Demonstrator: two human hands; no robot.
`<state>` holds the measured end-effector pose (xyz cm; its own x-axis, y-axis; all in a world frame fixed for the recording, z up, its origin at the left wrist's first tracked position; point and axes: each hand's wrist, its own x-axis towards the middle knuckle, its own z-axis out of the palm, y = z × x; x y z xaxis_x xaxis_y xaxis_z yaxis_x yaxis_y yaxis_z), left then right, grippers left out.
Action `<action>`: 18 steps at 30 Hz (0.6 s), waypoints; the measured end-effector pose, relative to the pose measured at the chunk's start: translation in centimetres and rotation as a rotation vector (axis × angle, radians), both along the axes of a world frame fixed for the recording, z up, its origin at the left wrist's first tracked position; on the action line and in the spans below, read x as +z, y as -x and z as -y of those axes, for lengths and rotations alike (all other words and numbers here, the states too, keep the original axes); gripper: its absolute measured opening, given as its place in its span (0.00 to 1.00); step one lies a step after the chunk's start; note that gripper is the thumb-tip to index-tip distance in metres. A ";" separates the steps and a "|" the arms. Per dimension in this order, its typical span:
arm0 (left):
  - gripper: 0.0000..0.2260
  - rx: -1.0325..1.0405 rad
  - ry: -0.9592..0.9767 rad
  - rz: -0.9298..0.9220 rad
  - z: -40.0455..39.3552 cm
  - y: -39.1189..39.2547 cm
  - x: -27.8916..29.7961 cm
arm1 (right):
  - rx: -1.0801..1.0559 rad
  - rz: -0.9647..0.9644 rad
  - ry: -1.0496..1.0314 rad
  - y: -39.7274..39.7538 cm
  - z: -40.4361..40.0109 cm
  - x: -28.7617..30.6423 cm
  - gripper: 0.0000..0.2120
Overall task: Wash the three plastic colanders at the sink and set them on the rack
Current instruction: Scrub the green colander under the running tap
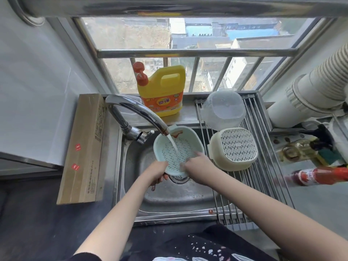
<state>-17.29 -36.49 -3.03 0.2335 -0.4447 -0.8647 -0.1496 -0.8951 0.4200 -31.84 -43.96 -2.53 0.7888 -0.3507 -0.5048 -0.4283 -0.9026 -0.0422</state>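
Observation:
A pale green colander [186, 141] is tilted under the running faucet [139, 113], over the steel sink [169, 200]. A red smear shows on its far inner wall. My left hand [157, 171] grips its near rim. My right hand [197, 166] rests inside it, fingers spread against the perforated bottom. On the roll-up rack [263, 178] to the right a cream colander [233, 148] lies upside down. Behind it a translucent pale colander or bowl [224, 110] also sits upside down.
A yellow detergent jug [162, 91] with a red pump stands on the sill behind the sink. A long cardboard box [84, 147] lies left of the faucet. Bottles, one red [320, 176], lie on the counter at right under white pipes [310, 95].

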 end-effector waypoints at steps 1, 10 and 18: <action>0.18 0.029 0.028 0.015 0.0 0.0 -0.1 | -0.001 0.012 0.102 0.2 0.2 0.1 0.12; 0.17 -0.031 0.015 0.039 0.5 -1.4 0.3 | -0.023 0.050 -0.090 1.0 0.8 0.2 0.14; 0.14 -0.261 -0.043 0.083 0.5 -0.5 0.6 | -0.953 0.518 -0.891 -1.0 1.8 2.0 0.10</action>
<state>-16.79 -37.02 -2.43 0.1868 -0.4625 -0.8667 -0.4099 -0.8385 0.3590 -30.81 -45.73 -0.54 0.5947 -0.5700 -0.5670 -0.6128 0.1353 -0.7786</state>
